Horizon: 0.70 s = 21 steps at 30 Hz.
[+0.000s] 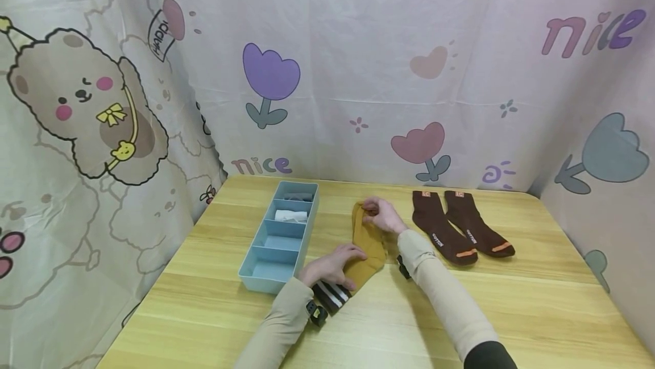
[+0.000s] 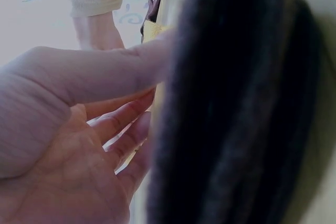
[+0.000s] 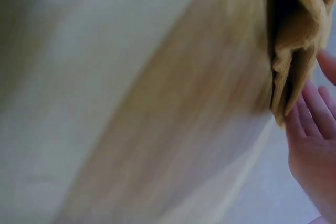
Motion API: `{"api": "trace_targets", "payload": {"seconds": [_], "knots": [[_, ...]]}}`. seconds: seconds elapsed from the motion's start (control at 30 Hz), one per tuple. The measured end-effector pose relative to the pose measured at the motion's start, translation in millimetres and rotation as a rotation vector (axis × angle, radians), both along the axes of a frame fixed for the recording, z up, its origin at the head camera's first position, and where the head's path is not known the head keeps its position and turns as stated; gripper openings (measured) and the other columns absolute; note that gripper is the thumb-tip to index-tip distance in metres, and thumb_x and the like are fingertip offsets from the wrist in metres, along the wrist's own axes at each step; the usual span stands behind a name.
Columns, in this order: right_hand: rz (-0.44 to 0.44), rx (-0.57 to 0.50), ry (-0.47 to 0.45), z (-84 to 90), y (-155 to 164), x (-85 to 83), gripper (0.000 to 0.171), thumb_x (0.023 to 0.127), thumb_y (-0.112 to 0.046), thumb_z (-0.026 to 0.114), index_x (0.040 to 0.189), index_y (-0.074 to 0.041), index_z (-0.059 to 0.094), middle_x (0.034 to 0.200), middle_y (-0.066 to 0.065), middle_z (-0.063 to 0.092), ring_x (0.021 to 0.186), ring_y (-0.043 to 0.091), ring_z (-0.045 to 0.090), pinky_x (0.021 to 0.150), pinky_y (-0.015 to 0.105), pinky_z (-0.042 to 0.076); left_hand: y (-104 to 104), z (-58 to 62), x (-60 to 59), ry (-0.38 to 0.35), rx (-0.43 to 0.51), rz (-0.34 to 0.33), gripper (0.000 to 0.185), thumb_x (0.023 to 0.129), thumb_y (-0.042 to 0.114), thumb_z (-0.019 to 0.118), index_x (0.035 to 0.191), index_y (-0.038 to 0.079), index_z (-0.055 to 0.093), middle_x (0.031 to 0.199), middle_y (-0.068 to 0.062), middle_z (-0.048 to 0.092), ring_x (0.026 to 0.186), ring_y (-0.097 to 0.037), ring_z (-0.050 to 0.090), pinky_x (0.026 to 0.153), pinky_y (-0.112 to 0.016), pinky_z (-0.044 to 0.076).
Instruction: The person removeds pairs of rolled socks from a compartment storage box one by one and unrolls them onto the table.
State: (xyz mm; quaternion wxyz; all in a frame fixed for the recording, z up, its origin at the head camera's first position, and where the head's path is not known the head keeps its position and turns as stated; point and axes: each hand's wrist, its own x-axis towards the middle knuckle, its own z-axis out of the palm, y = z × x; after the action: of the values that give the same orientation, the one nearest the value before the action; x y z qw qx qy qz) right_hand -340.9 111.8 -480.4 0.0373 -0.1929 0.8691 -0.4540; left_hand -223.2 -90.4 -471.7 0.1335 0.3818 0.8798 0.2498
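Note:
A mustard-yellow sock (image 1: 364,248) lies on the table, bent at the heel, its dark cuff (image 1: 332,295) with white stripes pointing toward the near left. My left hand (image 1: 332,266) rests over the part just above the cuff, thumb and fingers spread and fairly straight. At the far, toe end, my right hand (image 1: 385,216) pinches the fabric between thumb and fingers. In the right wrist view the sock (image 3: 299,40) shows loose, wavy folded layers beside the right fingers. The dark cuff (image 2: 226,98) fills much of the left wrist view, blurred.
Left of the sock stands a light-blue divided box (image 1: 247,269); its two far compartments hold a grey folded item (image 1: 298,197) and a white rolled item (image 1: 290,216). Two dark brown socks (image 1: 435,221) with orange toe stripes lie on the right. A printed curtain hangs behind the table (image 1: 537,312).

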Motion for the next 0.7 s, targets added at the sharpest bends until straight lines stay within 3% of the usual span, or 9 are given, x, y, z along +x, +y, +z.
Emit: {"api": "trace_targets", "payload": {"seconds": [0.23, 0.47, 0.57, 0.7], "knots": [[0.143, 0.175, 0.041, -1.5, 1.1, -2.5, 0.056, 0.090, -0.003, 0.071, 0.140, 0.009, 0.049, 0.141, 0.027, 0.056, 0.134, 0.043, 0.050, 0.116, 0.053, 0.039, 1.2, 1.0, 0.2, -0.018, -0.011, 0.016, 0.066, 0.078, 0.012, 0.085, 0.136, 0.000, 0.055, 0.141, -0.017, 0.052, 0.131, -0.034, 0.045, 0.117, -0.042, 0.038], [0.224, 0.251, 0.109, -3.0, 1.4, -4.5, 0.060, 0.090, -0.004, 0.070, 0.141, 0.014, 0.044, 0.142, 0.032, 0.052, 0.137, 0.048, 0.045, 0.119, 0.057, 0.033, 1.6, -0.2, 1.3, -0.011, -0.017, 0.015, 0.066, 0.078, 0.010, 0.085, 0.136, 0.001, 0.055, 0.141, -0.018, 0.051, 0.132, -0.036, 0.044, 0.117, -0.043, 0.038], [0.231, 0.264, 0.119, -2.2, 3.0, -3.9, 0.060, 0.089, -0.005, 0.070, 0.140, 0.015, 0.044, 0.141, 0.033, 0.052, 0.137, 0.048, 0.045, 0.118, 0.057, 0.034, 0.1, -0.6, 2.3, -0.009, -0.033, 0.015, 0.067, 0.077, 0.007, 0.084, 0.137, 0.001, 0.055, 0.144, -0.018, 0.050, 0.134, -0.035, 0.044, 0.118, -0.043, 0.037], [0.180, 0.298, 0.111, -1.9, 8.2, -2.8, 0.063, 0.088, -0.009, 0.074, 0.139, 0.014, 0.046, 0.141, 0.032, 0.054, 0.135, 0.048, 0.047, 0.117, 0.056, 0.036, -1.3, -0.2, 4.2, 0.013, -0.069, 0.011, 0.067, 0.076, 0.003, 0.082, 0.137, 0.001, 0.055, 0.146, -0.016, 0.051, 0.136, -0.034, 0.043, 0.119, -0.042, 0.037]]}}
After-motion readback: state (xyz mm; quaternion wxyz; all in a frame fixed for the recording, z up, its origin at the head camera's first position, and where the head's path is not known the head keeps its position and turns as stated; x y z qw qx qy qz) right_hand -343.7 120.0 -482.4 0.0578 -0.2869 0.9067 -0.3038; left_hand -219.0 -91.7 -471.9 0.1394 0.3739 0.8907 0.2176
